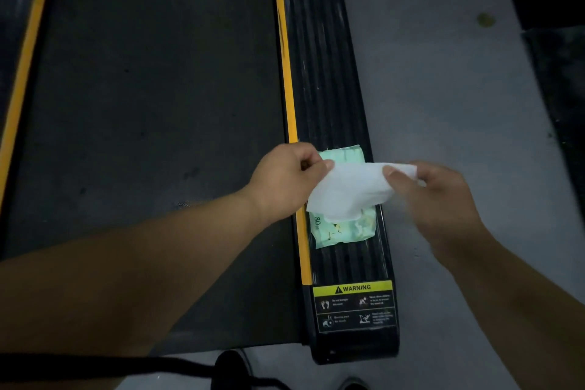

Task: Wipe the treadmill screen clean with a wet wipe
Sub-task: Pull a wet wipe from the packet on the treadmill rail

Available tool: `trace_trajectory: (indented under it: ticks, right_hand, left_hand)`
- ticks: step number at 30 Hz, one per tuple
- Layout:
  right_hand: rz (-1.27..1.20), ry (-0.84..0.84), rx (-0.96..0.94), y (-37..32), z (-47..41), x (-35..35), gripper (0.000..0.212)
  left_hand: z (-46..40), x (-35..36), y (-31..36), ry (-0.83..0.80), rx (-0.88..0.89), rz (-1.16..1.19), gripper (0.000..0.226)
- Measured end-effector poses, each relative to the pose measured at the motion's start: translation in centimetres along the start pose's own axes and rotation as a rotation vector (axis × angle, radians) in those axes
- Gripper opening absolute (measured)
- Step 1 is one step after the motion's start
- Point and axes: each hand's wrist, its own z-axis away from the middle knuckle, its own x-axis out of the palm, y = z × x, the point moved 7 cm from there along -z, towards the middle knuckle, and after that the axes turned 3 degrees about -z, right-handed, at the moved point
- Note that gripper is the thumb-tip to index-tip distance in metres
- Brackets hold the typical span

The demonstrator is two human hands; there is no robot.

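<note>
Dark grey treadmill belt (142, 136) with yellow edge strips, ribbed black side rail (326, 73) on its right. Both forearms reach in from below, over the rail. Mint-green wipe pack (345, 231) lies on rail. Left hand (285, 180) and right hand (443, 196) each pinch an end of white wet wipe (348, 190), fingers curled, stretching it just above the pack.

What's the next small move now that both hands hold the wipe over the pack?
Probably lift the white wet wipe clear of the green wipe pack. The left hand and right hand each pinch an end, and its lower edge hangs over the pack on the treadmill side rail. The screen is out of view.
</note>
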Motion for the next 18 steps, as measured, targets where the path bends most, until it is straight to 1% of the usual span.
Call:
trace_trajectory:
  ticks: [2,3,5,6,7,10,12,13,14,15,17,18]
  right_hand:
    - [-0.193,0.035,0.122,0.3,0.1,0.1,0.020]
    - [-0.240,0.029,0.146,0.2,0.2,0.3,0.018]
    - [-0.256,-0.013,0.151,-0.1,0.4,0.8,0.011]
    - [-0.220,-0.017,0.143,-0.1,0.5,1.0,0.014]
    - [-0.134,0.006,0.124,-0.1,0.6,1.0,0.017]
    - [0.184,0.143,0.006,-1.3,1.7,0.9,0.016]
    - [0.262,0.162,-0.125,-2.5,2.8,1.6,0.013]
    - [0.267,0.133,-0.189,-3.0,3.3,2.3,0.009]
    - [0.224,0.092,-0.232,-3.2,3.8,2.9,0.005]
    - [0.125,0.046,-0.218,-3.2,4.1,3.4,0.009]
    - [-0.146,-0.055,-0.080,-2.7,4.4,4.0,0.019]
    - [-0.235,-0.087,-0.009,-2.3,4.5,4.2,0.022]
  left_hand:
    - [0.0,0.0,0.0,0.018,-0.067,0.133,0.035]
    - [0.0,0.1,0.1,0.026,-0.099,0.189,0.034]
    - [0.2,0.4,0.1,0.035,-0.149,0.263,0.032]
    - [0.3,0.6,0.2,0.039,-0.163,0.282,0.032]
    - [0.4,0.8,0.3,0.041,-0.171,0.289,0.032]
    - [1.2,1.5,1.5,0.013,-0.175,0.328,0.028]
    - [2.0,2.3,2.8,-0.048,-0.205,0.439,0.026]
    - [2.4,2.7,3.4,-0.086,-0.220,0.505,0.027]
    - [2.6,3.1,4.0,-0.119,-0.224,0.552,0.030]
    - [2.8,3.2,4.4,-0.139,-0.222,0.579,0.036]
    - [2.9,3.1,4.6,-0.141,-0.233,0.598,0.050]
    - [2.9,3.0,4.5,-0.136,-0.244,0.594,0.056]
